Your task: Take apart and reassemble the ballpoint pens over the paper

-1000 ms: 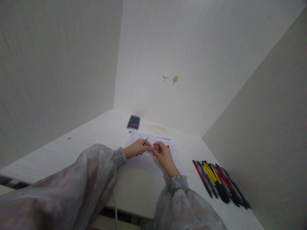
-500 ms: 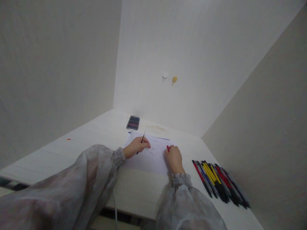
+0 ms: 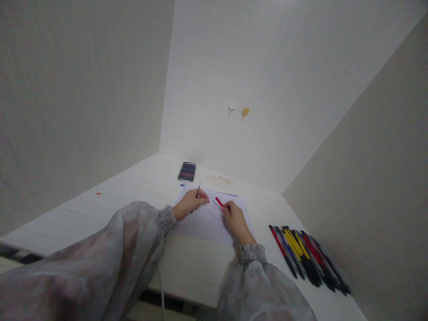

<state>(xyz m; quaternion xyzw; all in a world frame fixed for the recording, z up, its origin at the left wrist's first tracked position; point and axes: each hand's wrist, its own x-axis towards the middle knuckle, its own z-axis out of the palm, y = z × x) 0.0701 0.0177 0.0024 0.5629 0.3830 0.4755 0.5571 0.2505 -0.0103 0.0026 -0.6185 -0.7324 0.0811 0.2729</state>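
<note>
Over a white sheet of paper (image 3: 200, 229) with faint markings, my left hand (image 3: 191, 203) is closed on a thin dark pen-like stick (image 3: 199, 189). Its pale end points up and away; the lower end shows beneath the hand. Facing it from the right, my right hand (image 3: 237, 221) pinches a short red pen-like piece (image 3: 219, 202), whose blunt end points toward the left fingers. A small gap separates the two hands. Whatever lies inside the right palm is hidden, and anything tiny at the left fingertips cannot be made out.
Several pens (image 3: 307, 258) in red, yellow, blue, grey and black lie side by side on the right of the white table (image 3: 133, 180). A dark blurred-out object (image 3: 187, 171) sits behind the paper. Two small hooks (image 3: 245, 111) are on the back wall. An orange scrap (image 3: 98, 193) lies left.
My right hand has turned and shifted left toward my left hand, so more of the red piece shows. My left hand keeps its hold on the dark stick, nearly still.
</note>
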